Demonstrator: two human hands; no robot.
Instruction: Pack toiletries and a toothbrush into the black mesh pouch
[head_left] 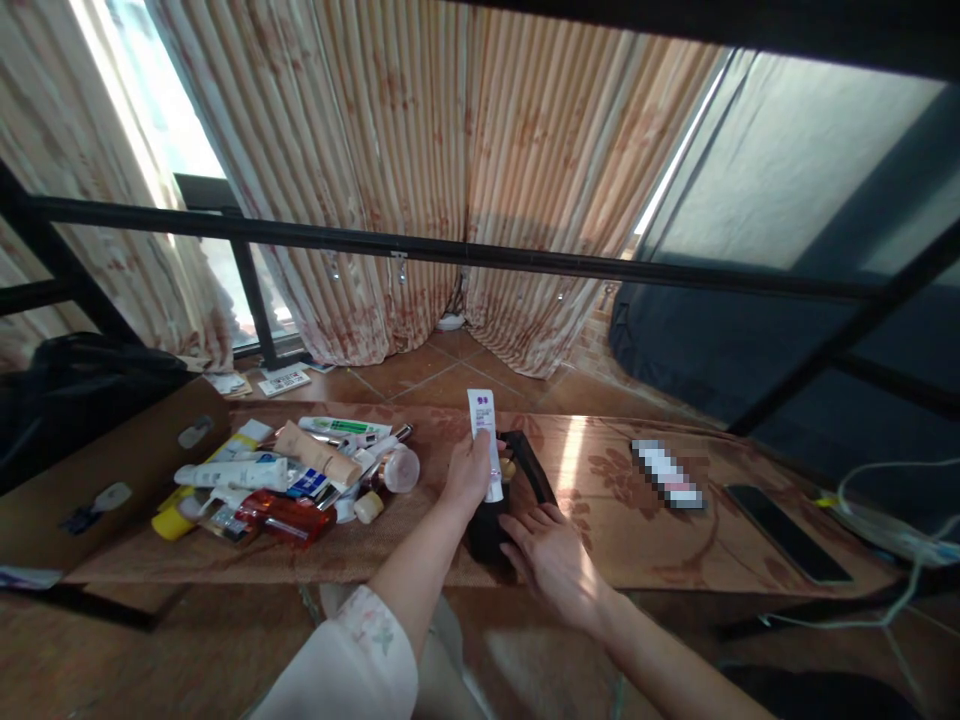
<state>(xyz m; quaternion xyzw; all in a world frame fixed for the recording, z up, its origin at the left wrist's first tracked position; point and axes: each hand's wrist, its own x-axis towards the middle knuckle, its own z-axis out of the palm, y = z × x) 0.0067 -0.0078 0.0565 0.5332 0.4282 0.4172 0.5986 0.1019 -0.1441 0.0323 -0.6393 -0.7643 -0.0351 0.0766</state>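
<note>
My left hand (pixel 466 478) is closed round a white tube (pixel 484 425) with a purple mark, held upright over a black pouch (pixel 501 510). The pouch sits open on a brown patterned cloth (pixel 600 480) that covers a low table. My right hand (pixel 553 558) rests on the pouch's near right side, fingers curled against its edge. To the left on the cloth lies a heap of toiletries (pixel 285 480): white tubes, a red bottle, a yellow item and small jars.
A cardboard box (pixel 105 480) stands at the left end. On the right of the cloth lie a white packet (pixel 667 475) and a black phone (pixel 787 532), with white cables (pixel 892 530) beyond. A black metal rail (pixel 450 250) crosses in front of the curtains.
</note>
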